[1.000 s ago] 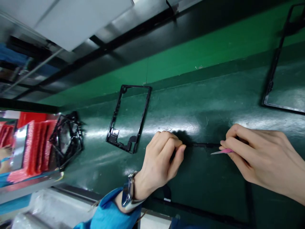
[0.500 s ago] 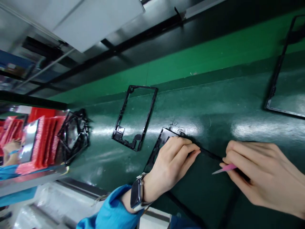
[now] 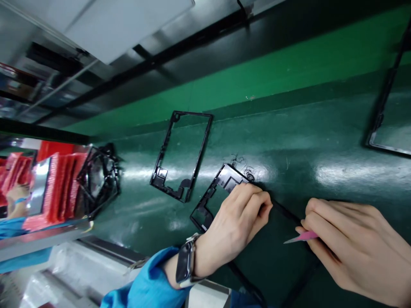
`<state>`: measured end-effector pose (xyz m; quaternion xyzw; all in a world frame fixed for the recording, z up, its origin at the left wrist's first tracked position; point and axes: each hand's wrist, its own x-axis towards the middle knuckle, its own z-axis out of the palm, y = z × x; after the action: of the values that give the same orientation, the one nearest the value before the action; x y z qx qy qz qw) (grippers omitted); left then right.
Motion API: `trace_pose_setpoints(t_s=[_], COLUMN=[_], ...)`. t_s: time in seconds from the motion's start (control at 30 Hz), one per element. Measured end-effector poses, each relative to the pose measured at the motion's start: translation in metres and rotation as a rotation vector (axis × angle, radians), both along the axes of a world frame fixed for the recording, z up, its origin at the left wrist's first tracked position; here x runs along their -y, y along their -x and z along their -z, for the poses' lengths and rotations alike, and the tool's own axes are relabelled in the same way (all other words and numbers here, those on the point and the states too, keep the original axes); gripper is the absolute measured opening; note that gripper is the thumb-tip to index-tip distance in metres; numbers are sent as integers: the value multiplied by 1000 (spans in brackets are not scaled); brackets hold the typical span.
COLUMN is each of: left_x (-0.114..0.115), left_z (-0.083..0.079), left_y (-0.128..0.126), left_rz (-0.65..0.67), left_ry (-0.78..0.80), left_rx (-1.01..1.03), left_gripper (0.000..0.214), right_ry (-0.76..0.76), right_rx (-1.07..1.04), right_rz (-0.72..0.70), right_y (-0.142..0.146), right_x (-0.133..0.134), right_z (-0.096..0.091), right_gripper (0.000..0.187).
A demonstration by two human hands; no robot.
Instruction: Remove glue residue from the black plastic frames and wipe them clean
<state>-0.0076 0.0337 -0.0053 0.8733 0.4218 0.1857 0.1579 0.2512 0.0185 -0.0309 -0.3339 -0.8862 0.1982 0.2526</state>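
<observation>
My left hand (image 3: 236,224), with a watch and a blue sleeve at the wrist, is closed on the top edge of a black plastic frame (image 3: 214,193) that lies tilted on the dark green belt (image 3: 289,141). My right hand (image 3: 349,252) pinches a pink tool (image 3: 300,237) with its pale tip pointing left, close to the frame's right edge. A tangle of thin black shavings (image 3: 243,166) lies just beyond the frame's upper corner.
A second black frame (image 3: 183,156) lies flat left of the held one. A third frame (image 3: 387,111) sits at the right edge. A pile of black frames (image 3: 99,182) and red packets (image 3: 58,188) stand at the left. A bright green strip (image 3: 257,81) runs behind.
The held frame has tipped from edge-on to a slanted view, showing its face and lower left corner. Both hands have dropped lower in the picture. The view has shifted slightly.
</observation>
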Motion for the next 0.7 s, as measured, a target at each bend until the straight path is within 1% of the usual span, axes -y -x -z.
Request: trace_pose_setpoints(t_s=[0.17, 0.23, 0.4, 0.57, 0.7], left_x=[3, 4, 2, -1, -2], left_z=[5, 5, 6, 4, 1], left_y=[6, 7, 6, 2, -5], left_rz=[-65, -89, -67, -35, -54], left_ry=[45, 50, 41, 25, -70], left_rx=[152, 183, 191, 60, -62], left_gripper=[15, 18, 20, 11, 13], right_ry=[-9, -24, -68, -12, -13], right_rx=[22, 31, 33, 24, 26], right_rz=[14, 27, 53, 3, -3], right_y=[-1, -2, -3, -2, -1], right_x=[2, 3, 5, 2, -1], right_z=[2, 3, 5, 2, -1], right_gripper=[19, 18, 19, 21, 21])
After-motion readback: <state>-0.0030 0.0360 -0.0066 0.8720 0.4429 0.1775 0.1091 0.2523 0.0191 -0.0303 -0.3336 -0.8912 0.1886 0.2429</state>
